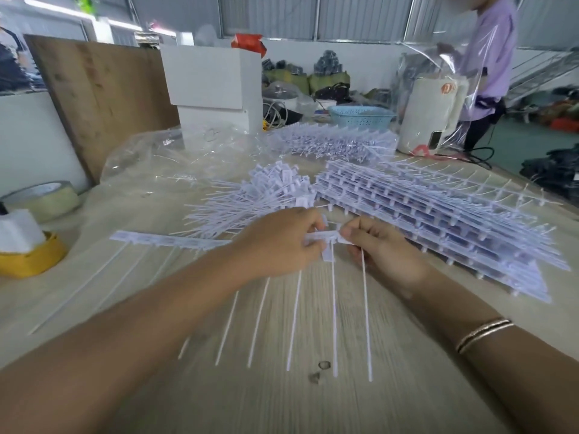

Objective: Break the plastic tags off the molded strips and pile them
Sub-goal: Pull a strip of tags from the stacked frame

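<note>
A white molded strip [169, 240] lies across the table in front of me, its long thin tails pointing toward me. My left hand [279, 242] grips the strip near its right end. My right hand [379, 245] pinches the end tag [347, 241], whose tail [366, 314] hangs down toward me. Just behind my hands is a pile of loose broken-off tags [269, 192]. To the right sits a stack of whole strips [438, 220].
A second heap of strips [332, 142] lies farther back by a blue basket [360, 117] and a white kettle [429, 114]. Tape rolls [40, 198] and a yellow roll [31, 258] sit at the left. A clear plastic bag [163, 161], a white box [216, 89] and a standing person [488, 57] are behind.
</note>
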